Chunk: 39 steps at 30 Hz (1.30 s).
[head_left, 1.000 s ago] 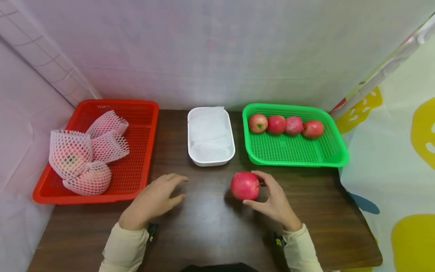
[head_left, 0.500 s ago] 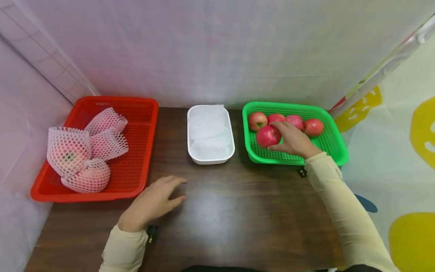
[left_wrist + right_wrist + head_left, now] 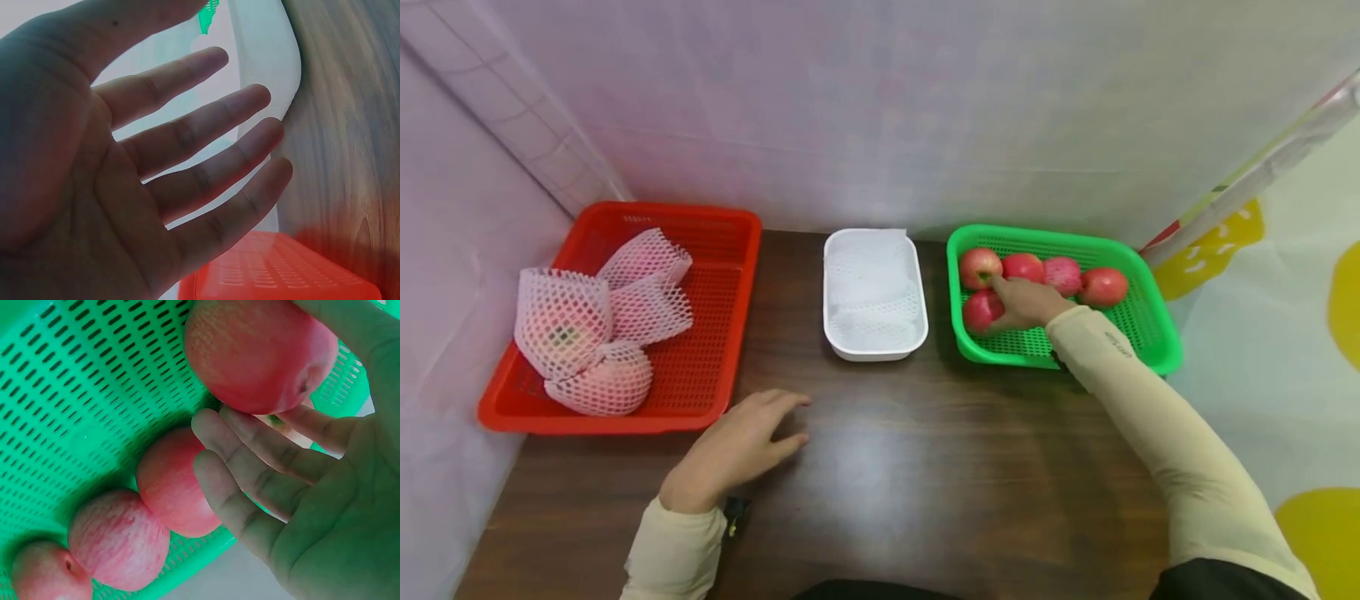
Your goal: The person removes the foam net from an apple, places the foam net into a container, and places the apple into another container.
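At the front left of the green basket (image 3: 1067, 363), my right hand (image 3: 1026, 302) holds a red apple (image 3: 981, 312) between thumb and index finger. In the right wrist view, the held apple (image 3: 256, 356) lies between the thumb and the index finger, while the other fingers are spread below it, near another apple (image 3: 178, 484). Along the basket's back side several more apples sit in a row, including a streaked one (image 3: 1062, 275). My left hand (image 3: 737, 450) is over the table beside the red basket (image 3: 730, 333), fingers apart and holding nothing, as the left wrist view shows.
The red basket holds several fruits in white foam nets (image 3: 568, 325). Between the baskets stands a white tray (image 3: 876, 354) with folded foam nets (image 3: 872, 275) in it. White sheeting (image 3: 887, 108) rises behind and beside the brown table (image 3: 880, 467).
My right hand has carried the red apple from above the table's middle rightward and back, down into the green basket in front of the row. The left hand has stayed in place.
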Each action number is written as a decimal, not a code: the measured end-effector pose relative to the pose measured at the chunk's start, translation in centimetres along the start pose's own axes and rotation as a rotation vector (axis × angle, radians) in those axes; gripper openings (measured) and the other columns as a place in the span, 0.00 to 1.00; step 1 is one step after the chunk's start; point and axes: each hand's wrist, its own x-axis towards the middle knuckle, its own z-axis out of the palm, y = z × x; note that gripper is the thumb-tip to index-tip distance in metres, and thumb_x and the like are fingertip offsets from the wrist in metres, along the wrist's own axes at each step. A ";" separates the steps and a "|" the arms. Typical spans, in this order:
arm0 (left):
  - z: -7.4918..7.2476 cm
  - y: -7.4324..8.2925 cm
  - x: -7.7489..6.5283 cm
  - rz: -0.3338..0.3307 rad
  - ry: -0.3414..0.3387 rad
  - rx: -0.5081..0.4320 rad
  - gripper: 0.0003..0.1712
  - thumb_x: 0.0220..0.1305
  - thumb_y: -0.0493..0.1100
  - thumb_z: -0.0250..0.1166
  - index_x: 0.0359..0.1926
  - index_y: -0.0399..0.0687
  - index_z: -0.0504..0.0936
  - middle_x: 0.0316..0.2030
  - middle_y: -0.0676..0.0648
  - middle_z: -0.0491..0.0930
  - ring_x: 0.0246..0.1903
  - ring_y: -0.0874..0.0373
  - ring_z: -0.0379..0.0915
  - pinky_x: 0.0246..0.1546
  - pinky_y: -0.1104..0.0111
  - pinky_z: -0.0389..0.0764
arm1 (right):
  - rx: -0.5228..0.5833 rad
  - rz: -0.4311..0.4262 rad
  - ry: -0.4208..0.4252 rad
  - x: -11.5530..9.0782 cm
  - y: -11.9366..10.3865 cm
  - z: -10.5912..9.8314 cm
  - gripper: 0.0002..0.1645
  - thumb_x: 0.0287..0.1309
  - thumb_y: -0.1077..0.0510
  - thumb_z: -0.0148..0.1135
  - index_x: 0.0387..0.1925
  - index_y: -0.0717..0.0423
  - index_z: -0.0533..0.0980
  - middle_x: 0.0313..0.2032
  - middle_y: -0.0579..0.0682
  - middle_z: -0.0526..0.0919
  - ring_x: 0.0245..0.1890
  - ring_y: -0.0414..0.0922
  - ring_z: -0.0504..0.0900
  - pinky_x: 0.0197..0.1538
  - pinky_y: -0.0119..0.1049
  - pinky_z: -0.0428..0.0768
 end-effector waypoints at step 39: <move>-5.6 -0.3 -0.1 -0.097 0.230 0.165 0.26 0.62 0.49 0.71 0.58 0.42 0.79 0.52 0.37 0.81 0.50 0.39 0.77 0.47 0.43 0.77 | 0.259 -0.145 0.638 -14.6 -11.2 9.7 0.22 0.56 0.50 0.74 0.50 0.53 0.80 0.42 0.47 0.84 0.41 0.46 0.83 0.42 0.45 0.81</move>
